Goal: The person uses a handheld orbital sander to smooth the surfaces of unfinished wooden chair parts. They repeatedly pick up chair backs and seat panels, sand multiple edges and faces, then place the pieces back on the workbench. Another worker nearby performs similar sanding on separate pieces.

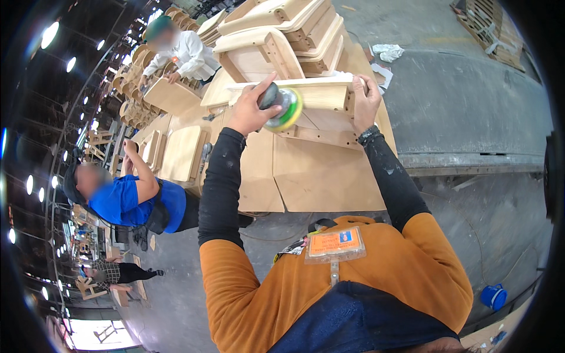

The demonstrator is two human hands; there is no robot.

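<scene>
My left hand (pixel 254 110) is wrapped round the dark body of a handheld disc sander (pixel 286 110), whose yellow and green pad is turned toward a pale wooden frame (pixel 321 97). Whether the pad touches the wood I cannot tell. That frame, a seat-like piece with drilled holes in its rails, stands tilted on the cardboard-covered table (pixel 318 182). At its right corner my right hand (pixel 366 101) grips the frame, thumb and fingers closed on the edge. Just behind, more wooden seat frames (pixel 276 53) are stacked up.
At the left, a person in blue (pixel 141 197) stands by wooden panels (pixel 180 153); farther off, a person in white (pixel 191 56) handles a board (pixel 172 99). A grey surface (pixel 465 112) lies right of the table. A blue bucket (pixel 493 297) sits on the floor, and a pallet (pixel 491 32) lies far right.
</scene>
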